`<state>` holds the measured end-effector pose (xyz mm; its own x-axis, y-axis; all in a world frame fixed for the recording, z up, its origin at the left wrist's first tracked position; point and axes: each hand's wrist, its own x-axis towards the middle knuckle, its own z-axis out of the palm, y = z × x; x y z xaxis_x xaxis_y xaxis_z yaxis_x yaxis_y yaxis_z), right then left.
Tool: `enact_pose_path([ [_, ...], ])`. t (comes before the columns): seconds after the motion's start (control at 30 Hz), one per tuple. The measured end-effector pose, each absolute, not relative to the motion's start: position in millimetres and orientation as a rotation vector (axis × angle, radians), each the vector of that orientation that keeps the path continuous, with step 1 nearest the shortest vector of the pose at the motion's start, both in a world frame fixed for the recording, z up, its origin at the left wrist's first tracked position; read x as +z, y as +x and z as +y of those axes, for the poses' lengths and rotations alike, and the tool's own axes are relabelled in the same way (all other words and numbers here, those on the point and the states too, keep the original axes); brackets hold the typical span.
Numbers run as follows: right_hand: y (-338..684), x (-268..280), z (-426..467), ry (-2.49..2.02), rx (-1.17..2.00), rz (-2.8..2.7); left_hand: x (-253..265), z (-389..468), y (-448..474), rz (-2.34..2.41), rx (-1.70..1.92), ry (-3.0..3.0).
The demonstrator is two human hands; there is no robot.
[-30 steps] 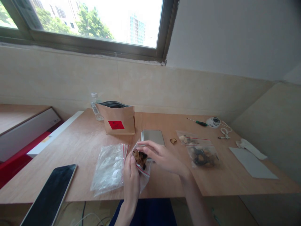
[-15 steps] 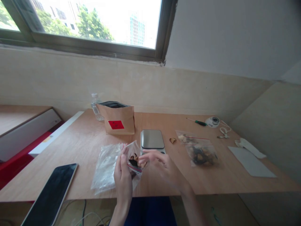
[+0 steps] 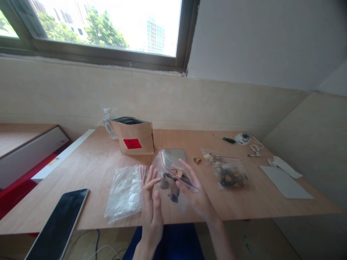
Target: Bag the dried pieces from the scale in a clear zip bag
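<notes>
Clear plastic up front: the bag hangs between both hands, dark pieces inside, scale behind. Right hand has it, thumb and fingers gripping near the zip strip, which slants down toward that hand. Left hand spreads open just beside; whether it touches, I can't tell.

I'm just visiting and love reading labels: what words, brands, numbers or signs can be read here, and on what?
No text is readable.
Red label on the brown pouch: dark marks, too blurred to read.
Clear bottle: printed marks, too small to read.
White panel at far left: tiny marks, too small.
Zip bag in the right hand: no lettering visible.
</notes>
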<state>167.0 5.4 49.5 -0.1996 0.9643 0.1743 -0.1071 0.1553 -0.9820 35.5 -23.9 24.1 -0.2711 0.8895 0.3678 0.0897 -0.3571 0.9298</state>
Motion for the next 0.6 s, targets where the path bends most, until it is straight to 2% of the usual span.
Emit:
enact_pose_path([
  [0.13, 182.8, 49.7, 7.1, -0.895, 1.319, -1.304, 18.7, -0.2, 18.2, 1.339, 1.662, 1.280],
  [0.3, 187.1, 39.3, 9.8, -0.954, 1.326, -1.317, 4.7, 17.4, 12.8, 1.105, 1.400, 1.215],
  [0.47, 190.5, 37.5, 7.5, -1.012, 1.265, -1.431, 1.6, 4.9, 19.0, 1.055, 1.348, 1.221],
  [0.6, 199.4, 38.5, 7.8, -1.069, 1.096, -1.499, 1.1, 3.6, 13.9, 1.165, 1.416, 1.231],
])
